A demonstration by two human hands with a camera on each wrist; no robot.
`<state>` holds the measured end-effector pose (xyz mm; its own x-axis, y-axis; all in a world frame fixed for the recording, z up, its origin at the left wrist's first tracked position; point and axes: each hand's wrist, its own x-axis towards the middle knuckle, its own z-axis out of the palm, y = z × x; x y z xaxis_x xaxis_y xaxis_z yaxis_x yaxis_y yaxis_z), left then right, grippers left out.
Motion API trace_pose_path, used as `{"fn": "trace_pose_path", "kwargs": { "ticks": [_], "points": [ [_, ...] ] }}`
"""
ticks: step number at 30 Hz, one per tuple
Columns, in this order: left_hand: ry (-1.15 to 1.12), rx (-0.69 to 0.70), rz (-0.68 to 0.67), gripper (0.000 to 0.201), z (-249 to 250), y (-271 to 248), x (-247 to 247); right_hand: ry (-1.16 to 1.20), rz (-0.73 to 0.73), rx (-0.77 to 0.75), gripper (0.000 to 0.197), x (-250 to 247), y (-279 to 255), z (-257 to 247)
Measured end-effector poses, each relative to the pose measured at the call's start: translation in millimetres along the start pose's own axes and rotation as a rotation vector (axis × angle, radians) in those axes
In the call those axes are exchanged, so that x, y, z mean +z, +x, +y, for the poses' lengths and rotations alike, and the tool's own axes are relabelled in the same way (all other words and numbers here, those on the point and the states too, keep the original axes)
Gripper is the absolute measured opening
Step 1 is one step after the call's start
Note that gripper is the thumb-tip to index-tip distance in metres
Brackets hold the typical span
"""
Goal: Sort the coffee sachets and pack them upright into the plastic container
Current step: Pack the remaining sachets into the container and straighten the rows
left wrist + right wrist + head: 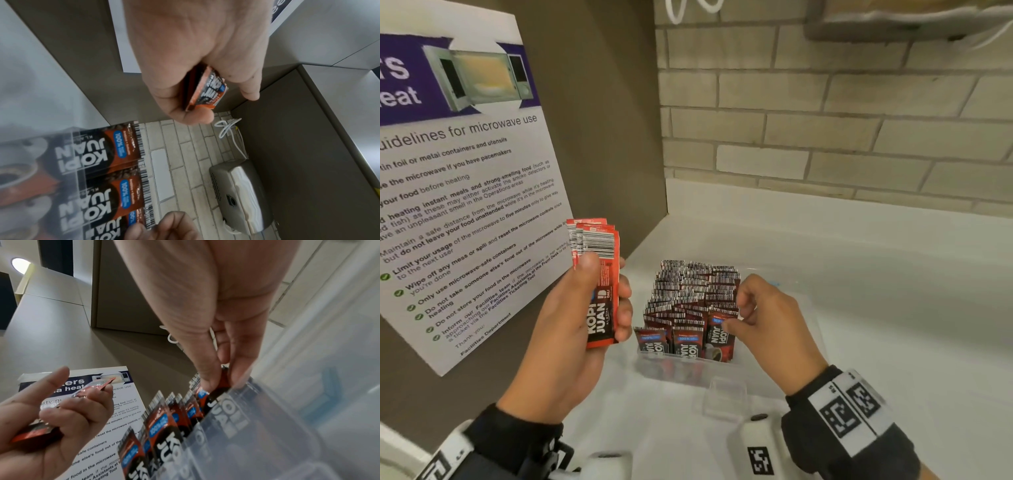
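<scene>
Several red coffee sachets [599,284] form a fanned stack in the left hand [575,318], thumb across the front and fingers curled behind. Long axis runs near vertical, slightly tilted; barcode ends point up, and the "KOPI JUAN" lettering reads sideways along the length. The stack is held left of the plastic container [726,371] and above the white counter [876,291].

Inside the clear container, packed sachets [688,301] stand upright in rows, barcode edges up. Front faces show "KOPI JUAN" and a blue "100%" badge.

The right hand [767,318] is at the right-hand row; thumb and fingers pinch the top edge of one standing sachet [219,391], as the right wrist view shows.

A wall poster [465,192] on the left reads "Guidelines for microwave use", first letter cut off. A brick-pattern wall [825,113] stands behind the counter.
</scene>
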<state>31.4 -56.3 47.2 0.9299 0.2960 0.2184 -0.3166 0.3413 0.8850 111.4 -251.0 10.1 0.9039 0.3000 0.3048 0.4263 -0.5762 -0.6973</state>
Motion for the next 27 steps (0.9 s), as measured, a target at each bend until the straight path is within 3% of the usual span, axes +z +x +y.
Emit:
{"fn": "trace_pose_path", "kwargs": {
  "ticks": [3, 9, 13, 16, 19, 27],
  "points": [
    [-0.018, -0.020, -0.011, 0.065, -3.2, 1.1, 0.7, 0.027, -0.004, 0.027, 0.042, -3.7, -0.3, 3.5],
    [-0.135, -0.094, -0.061, 0.069, -8.5, -1.1, 0.4, 0.032, 0.068, 0.000, 0.029, -14.1, -4.1, 5.0],
    [-0.047, -0.107, -0.031, 0.032, -10.8, 0.9, 6.3, 0.116, 0.168, -0.071, 0.021, -20.6, -3.5, -10.2],
    [0.035, -0.115, -0.063, 0.031, -10.7, 2.0, 17.2, 0.366, 0.047, -0.044, 0.014, -18.5, -8.0, -34.9],
    [0.032, -0.107, -0.056, 0.030, -11.9, 1.9, 27.0, 0.633, -0.144, 0.007, 0.021, -4.6, -15.7, -51.2],
    [0.090, -0.020, 0.004, 0.035, -20.4, 2.1, 34.6, 0.643, -0.045, 0.036, 0.032, 6.2, -16.1, -53.1]
  ]
}}
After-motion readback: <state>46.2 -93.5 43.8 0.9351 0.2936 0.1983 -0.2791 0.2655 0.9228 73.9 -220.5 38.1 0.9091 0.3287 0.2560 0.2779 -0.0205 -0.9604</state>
